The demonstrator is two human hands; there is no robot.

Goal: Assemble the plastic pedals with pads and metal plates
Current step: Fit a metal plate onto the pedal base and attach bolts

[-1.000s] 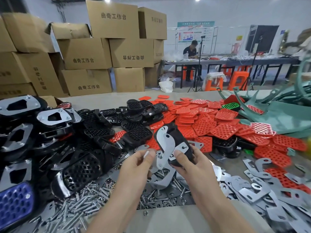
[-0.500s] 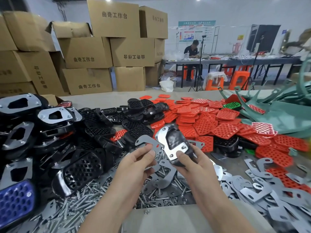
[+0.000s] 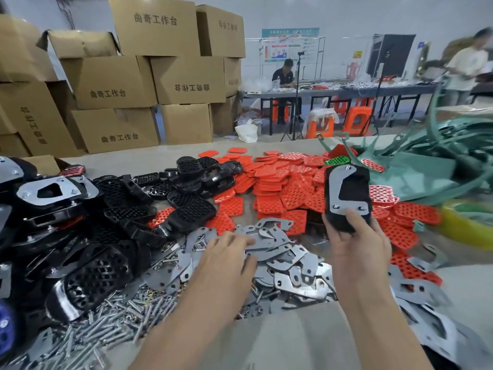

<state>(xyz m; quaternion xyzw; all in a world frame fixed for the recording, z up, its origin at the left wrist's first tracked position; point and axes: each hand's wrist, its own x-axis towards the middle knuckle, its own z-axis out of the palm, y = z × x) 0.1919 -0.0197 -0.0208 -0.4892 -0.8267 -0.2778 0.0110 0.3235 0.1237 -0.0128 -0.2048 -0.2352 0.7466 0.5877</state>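
The right hand (image 3: pixel 357 247) gripped a black pedal (image 3: pixel 356 186) by its lower end, thumb across the front and fingers curled behind, and held it upright above the desk (image 3: pixel 293 340). A metal plate (image 3: pixel 334 188) lay flat on the pedal's face. The left hand (image 3: pixel 226 259) reached forward with its fingers stretched out and loosely spread, and their tips rested on a heap of loose plates (image 3: pixel 282 249) just left of the right hand. Beyond both hands, red pads (image 3: pixel 277 190) lay piled across the middle of the desk. A heap of black pedals (image 3: pixel 125 209) filled the left side, with bolts (image 3: pixel 106 319) scattered at its near edge. Cardboard boxes (image 3: pixel 120 81) were stacked behind the desk.
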